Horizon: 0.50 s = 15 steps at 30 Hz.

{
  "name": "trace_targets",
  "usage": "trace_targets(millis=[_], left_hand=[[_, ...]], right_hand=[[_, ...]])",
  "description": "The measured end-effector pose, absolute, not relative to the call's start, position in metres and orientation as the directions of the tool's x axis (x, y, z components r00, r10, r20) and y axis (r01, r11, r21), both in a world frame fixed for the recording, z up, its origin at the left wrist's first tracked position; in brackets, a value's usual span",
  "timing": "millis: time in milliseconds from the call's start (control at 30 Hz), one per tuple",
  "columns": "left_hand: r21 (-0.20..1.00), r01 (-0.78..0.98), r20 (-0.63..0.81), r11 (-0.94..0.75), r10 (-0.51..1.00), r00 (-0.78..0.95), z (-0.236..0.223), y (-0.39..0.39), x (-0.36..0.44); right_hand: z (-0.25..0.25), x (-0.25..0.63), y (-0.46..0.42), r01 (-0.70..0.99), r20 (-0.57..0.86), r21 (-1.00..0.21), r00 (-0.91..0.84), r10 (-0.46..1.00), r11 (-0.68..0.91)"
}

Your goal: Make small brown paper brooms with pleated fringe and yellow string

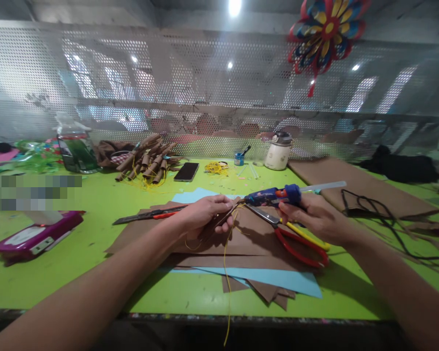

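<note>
In my left hand [214, 214] is a small brown paper roll [216, 225], largely hidden by the fingers. A thin yellow string [226, 273] hangs from it past the table's front edge. My right hand [316, 217] is closed round a blue glue gun [272, 196], a clear glue stick jutting from its back. The gun's nozzle meets or nearly meets the upper end of the roll. Below the hands lie brown paper sheets [205, 261] over light blue paper [278, 279]. Scissors with red and yellow handles [302, 248] rest under the gun.
Another dark-bladed tool [146, 214] lies left of my hand. Farther back are brown paper rolls [149, 163], a phone [186, 171], yellow string [216, 168] and a white flask [278, 152]. A purple device [38, 238] stands left; a black cord [388, 222] runs right.
</note>
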<state>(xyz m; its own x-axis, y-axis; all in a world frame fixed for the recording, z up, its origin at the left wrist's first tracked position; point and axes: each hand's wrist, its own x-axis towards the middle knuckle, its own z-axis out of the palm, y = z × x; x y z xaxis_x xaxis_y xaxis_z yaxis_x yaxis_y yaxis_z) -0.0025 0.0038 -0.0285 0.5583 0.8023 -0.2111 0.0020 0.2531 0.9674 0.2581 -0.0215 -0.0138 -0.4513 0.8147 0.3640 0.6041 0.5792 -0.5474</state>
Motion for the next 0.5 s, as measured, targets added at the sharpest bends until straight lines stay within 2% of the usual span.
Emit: trace_targets(millis=[500], left_hand=[[0.965, -0.028, -0.205, 0.262, 0.815, 0.543, -0.0305, 0.0024, -0.0018]], right_hand=[[-0.0139, 0.2629, -0.0184, 0.623, 0.359, -0.538, -0.44, 0.823, 0.568]])
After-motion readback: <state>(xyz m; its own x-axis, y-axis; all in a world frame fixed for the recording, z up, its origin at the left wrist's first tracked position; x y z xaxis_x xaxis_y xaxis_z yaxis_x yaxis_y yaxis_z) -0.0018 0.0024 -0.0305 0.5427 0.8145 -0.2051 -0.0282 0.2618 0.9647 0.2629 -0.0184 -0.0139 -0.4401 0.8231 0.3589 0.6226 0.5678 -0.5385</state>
